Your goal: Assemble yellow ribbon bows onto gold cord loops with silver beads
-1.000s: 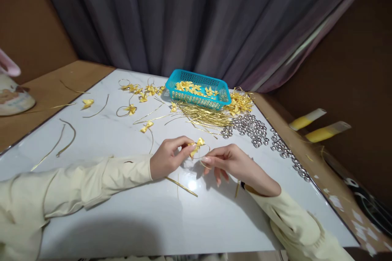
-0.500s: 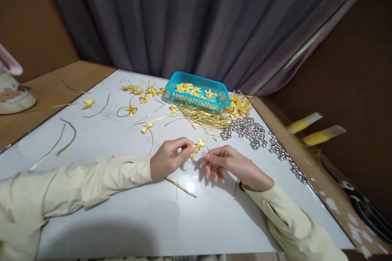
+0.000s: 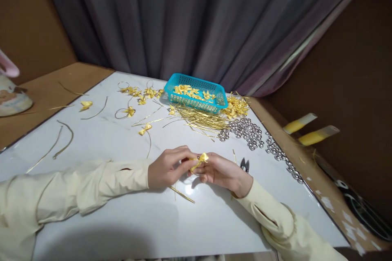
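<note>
My left hand is closed in a pinch on a small yellow ribbon bow, held just above the white table. A thin gold cord loop hangs from the bow. Against the bow's other side, my right hand has its fingers curled up close to it; the fingertips are partly hidden. Below my left hand lie a few short gold cords. Beside my right wrist, dark pointed tips of a tool stick out, the rest being covered.
A blue basket holds yellow bows. In front of it are a bundle of gold cords and many silver rings or beads. More bows with loops lie at left. Scissors and two yellow-filled tubes sit at right.
My right hand has moved left and in under the bow, its fingers now curled closer to it. The bow has turned and come slightly lower. Dark tool tips now show beside my right wrist.
</note>
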Demonstrator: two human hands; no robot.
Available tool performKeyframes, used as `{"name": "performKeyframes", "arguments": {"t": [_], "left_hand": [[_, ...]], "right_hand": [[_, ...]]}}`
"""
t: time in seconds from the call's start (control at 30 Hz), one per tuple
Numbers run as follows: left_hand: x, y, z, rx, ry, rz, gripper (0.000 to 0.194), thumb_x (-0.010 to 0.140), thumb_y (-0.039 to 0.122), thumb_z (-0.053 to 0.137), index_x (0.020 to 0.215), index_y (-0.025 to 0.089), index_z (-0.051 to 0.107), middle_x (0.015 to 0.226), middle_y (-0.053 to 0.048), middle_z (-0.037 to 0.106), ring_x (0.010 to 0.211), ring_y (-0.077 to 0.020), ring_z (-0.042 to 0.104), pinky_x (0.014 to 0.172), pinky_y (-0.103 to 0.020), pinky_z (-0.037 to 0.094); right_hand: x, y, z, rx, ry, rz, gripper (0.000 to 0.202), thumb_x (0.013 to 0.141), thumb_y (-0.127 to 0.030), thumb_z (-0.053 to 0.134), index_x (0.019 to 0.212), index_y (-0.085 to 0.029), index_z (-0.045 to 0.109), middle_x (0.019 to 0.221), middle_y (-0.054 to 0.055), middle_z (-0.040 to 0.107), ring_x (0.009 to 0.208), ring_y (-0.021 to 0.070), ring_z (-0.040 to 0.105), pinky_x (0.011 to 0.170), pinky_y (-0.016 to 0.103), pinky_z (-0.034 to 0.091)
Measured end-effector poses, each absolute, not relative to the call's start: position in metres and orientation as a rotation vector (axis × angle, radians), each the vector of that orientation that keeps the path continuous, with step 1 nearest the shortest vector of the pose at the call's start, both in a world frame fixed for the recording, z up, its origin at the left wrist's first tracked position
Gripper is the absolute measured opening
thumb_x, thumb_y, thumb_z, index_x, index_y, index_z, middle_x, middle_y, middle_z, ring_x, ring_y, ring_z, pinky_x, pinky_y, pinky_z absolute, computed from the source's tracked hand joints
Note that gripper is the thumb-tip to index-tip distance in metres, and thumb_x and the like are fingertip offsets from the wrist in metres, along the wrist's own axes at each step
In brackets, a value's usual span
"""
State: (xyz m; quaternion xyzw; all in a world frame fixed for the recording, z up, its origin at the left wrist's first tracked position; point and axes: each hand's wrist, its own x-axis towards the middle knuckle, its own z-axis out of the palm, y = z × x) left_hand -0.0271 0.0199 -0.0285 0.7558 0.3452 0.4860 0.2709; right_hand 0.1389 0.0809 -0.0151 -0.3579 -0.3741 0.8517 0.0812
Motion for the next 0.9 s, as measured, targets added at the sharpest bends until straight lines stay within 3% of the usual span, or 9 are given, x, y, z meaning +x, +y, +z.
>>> {"name": "performKeyframes", "arguments": {"t": [0.17, 0.37, 0.6, 0.9], "left_hand": [[-0.026, 0.019, -0.030, 2.211, 0.798, 1.291, 0.015, 0.087, 0.010, 0.041, 0.084, 0.011, 0.056, 0.071, -0.008, 0.059, 0.066, -0.0140, 0.047, 0.063, -0.026, 0.042], [-0.025, 0.019, -0.033, 2.416, 0.637, 1.211, 0.013, 0.085, 0.008, 0.043, 0.087, 0.009, 0.056, 0.076, -0.013, 0.062, 0.073, -0.0174, 0.050, 0.072, -0.031, 0.045], [-0.025, 0.018, -0.031, 2.517, 0.612, 1.129, 0.017, 0.086, 0.008, 0.041, 0.082, 0.008, 0.058, 0.069, -0.013, 0.061, 0.068, -0.0180, 0.047, 0.067, -0.032, 0.043], [-0.027, 0.025, -0.027, 1.730, 0.994, 1.128, 0.022, 0.087, 0.026, 0.045, 0.075, 0.013, 0.058, 0.067, -0.003, 0.060, 0.062, -0.0117, 0.054, 0.062, -0.022, 0.044]], "right_hand": [[0.137, 0.078, -0.009, -1.061, -1.068, 2.491, 0.013, 0.065, -0.021, 0.073, 0.061, -0.012, 0.064, 0.052, -0.002, 0.053, 0.045, 0.0037, 0.044, 0.043, 0.014, 0.037], [0.136, 0.077, -0.005, -1.093, -1.052, 2.390, 0.006, 0.066, -0.018, 0.073, 0.069, -0.015, 0.070, 0.066, 0.002, 0.064, 0.059, 0.0088, 0.055, 0.055, 0.018, 0.043], [0.142, 0.084, -0.007, -1.092, -0.998, 2.316, 0.013, 0.065, -0.018, 0.074, 0.076, -0.013, 0.070, 0.083, 0.003, 0.067, 0.072, 0.0078, 0.059, 0.067, 0.017, 0.045], [0.156, 0.075, 0.004, -1.095, -1.303, 1.879, 0.017, 0.064, -0.028, 0.075, 0.072, -0.015, 0.069, 0.065, -0.001, 0.061, 0.056, 0.0069, 0.047, 0.055, 0.020, 0.036]]}}
